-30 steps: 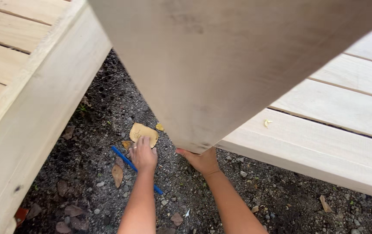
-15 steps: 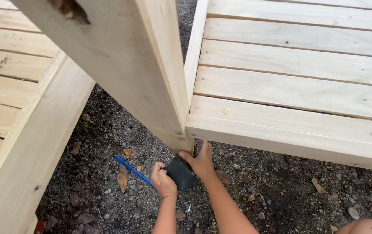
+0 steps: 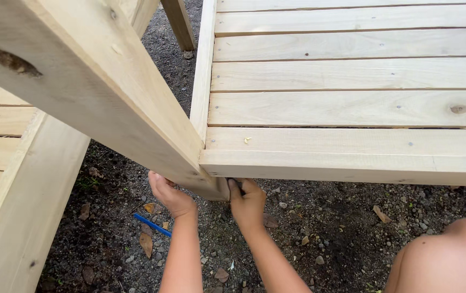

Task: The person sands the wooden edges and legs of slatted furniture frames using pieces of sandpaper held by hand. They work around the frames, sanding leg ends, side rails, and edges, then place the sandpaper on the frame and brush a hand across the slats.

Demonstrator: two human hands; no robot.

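I see my left hand [image 3: 170, 194] pressed against the low end of a slanting beam [image 3: 108, 92], its fingers curled up under the wood, so I cannot tell how wide they are. My right hand [image 3: 246, 202] reaches up beneath the near left corner of the slatted deck [image 3: 352, 108], where the beam meets it. Its fingers bend around something dark tucked under the corner; I cannot make out what that thing is. The two hands sit near each other, with the beam's foot between them. On the gravel [image 3: 325, 239] just left of my left forearm lies a blue stick [image 3: 151, 225], with dry leaves [image 3: 147, 243] scattered by it. A second plank frame [image 3: 10, 217] runs along the far left. My bare knee [image 3: 450, 255] shows at the near right.
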